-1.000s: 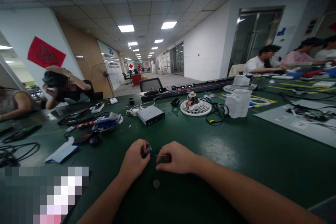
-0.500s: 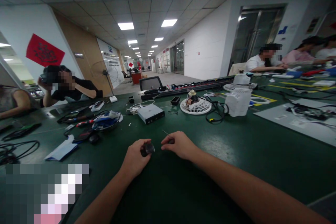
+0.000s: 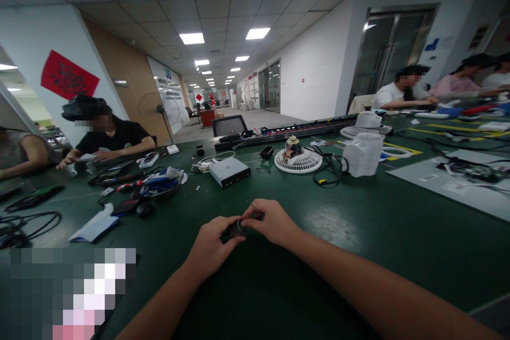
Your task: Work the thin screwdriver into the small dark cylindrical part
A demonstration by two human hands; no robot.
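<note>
Low over the green table, my left hand (image 3: 213, 244) is closed around a small dark round part (image 3: 238, 227), thumb below and fingers above. Its exact kind cannot be made out. My right hand (image 3: 271, 220) is pinched at the part's right side, fingertips meeting it. A thin dark rod (image 3: 250, 204) sticks up from the right hand's grip; the rest of it is hidden by the fingers. Beyond the hands lies a silver disc drive (image 3: 230, 170) with a black front.
A white fan grille with a motor (image 3: 297, 159) sits past the drive, beside a white plastic housing (image 3: 362, 154) and black cables (image 3: 330, 170). To the left lie a blue cloth bundle (image 3: 163, 183) and a pale blue sheet (image 3: 95, 224). Other people work around the table.
My hands have come together: the left moved right with the dark part, and the right fingertips now touch it. At left, a person's hands have dropped from their headset to the table.
</note>
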